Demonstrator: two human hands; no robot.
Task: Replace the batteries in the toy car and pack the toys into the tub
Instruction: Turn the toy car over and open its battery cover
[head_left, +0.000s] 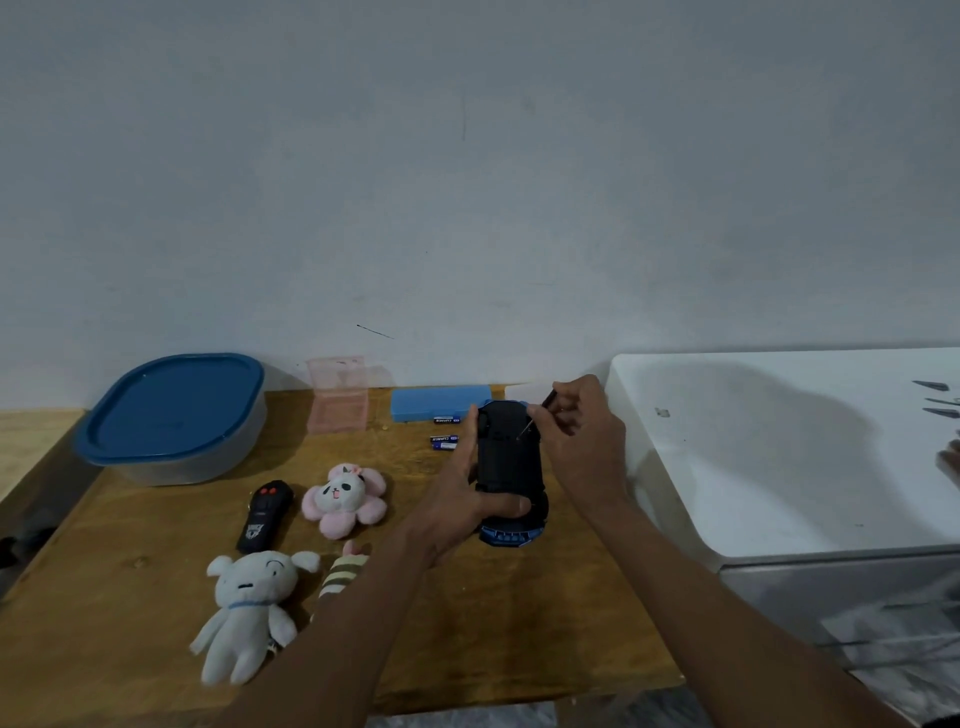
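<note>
The blue toy car (506, 457) is turned belly-up above the wooden table (467, 623), its black underside facing me. My left hand (470, 499) grips the car round its left side and near end. My right hand (576, 431) pinches a small screwdriver (537, 415), whose tip touches the far part of the underside. Two blue batteries (444, 440) lie just left of the car. The clear tub (174, 421) with a blue lid stands at the back left. A white plush dog (249, 608), a pink flower plush (344, 498) and a striped plush (340, 574) lie on the table.
A black remote control (265, 515) lies between the tub and the plushes. A blue flat case (439, 402) and an open pink box (337, 402) stand by the wall. A white appliance (779, 457) borders the table on the right, with small dark tools (935, 400) on top.
</note>
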